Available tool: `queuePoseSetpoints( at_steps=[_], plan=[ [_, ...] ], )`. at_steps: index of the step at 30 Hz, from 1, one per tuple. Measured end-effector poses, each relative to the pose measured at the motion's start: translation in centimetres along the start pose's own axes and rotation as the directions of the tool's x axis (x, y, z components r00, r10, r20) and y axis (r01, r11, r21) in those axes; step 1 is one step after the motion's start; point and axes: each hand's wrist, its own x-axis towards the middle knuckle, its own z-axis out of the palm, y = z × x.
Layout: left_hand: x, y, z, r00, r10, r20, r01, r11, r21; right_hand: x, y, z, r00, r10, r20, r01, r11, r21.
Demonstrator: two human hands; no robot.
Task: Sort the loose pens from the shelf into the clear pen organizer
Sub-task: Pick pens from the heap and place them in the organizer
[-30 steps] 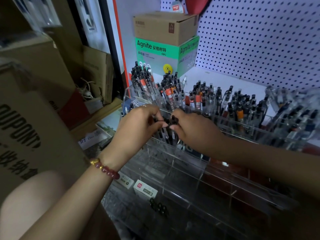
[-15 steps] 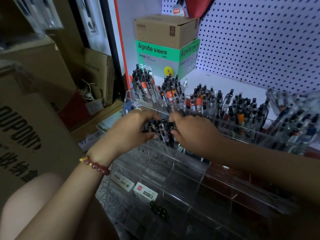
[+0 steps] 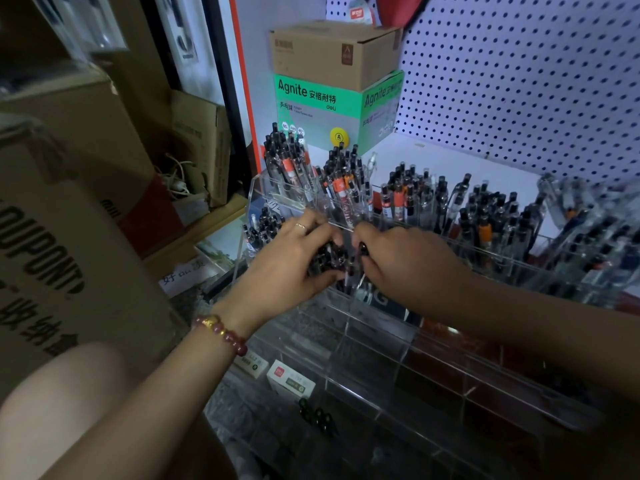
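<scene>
Dozens of black-capped pens are standing packed in the back-row compartments of the clear pen organizer [image 3: 381, 329]. One bundle of pens [image 3: 329, 259] is being held over a middle-row compartment near the organizer's left end, with some barrels pointing down into it. The left hand [image 3: 287, 261] is curling around the bundle from the left, and the right hand [image 3: 408, 265] is gripping it from the right with bent fingers. Both are keeping the same hold over the same compartment as half a second ago. Behind the organizer, a green box [image 3: 311, 105] is sitting under a brown carton [image 3: 329, 53].
</scene>
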Motion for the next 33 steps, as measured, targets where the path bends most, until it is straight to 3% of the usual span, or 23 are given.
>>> queuePoseSetpoints(
  at_steps=[8,15,21,33],
  plan=[
    [0.2,1.0,1.9,0.993,-0.019,-0.112,0.028,0.996,0.081,-0.4,0.0,0.0,1.0,0.007,-0.023,-0.005,0.998,0.057],
    [0.4,0.0,2.3,0.965,0.046,-0.257,-0.019,0.994,0.104,-0.9,0.1,-0.2,0.985,-0.024,-0.174,0.056,0.981,0.184],
    [1.0,-0.8,2.3,0.965,0.174,-0.195,-0.154,0.981,0.115,-0.6,0.1,0.2,0.99,-0.056,-0.132,0.088,0.964,0.25],
    [1.3,-0.3,1.8,0.948,0.196,-0.251,-0.158,0.974,0.163,-0.7,0.6,-1.0,0.998,-0.023,-0.062,0.023,1.0,0.009]
  ],
)
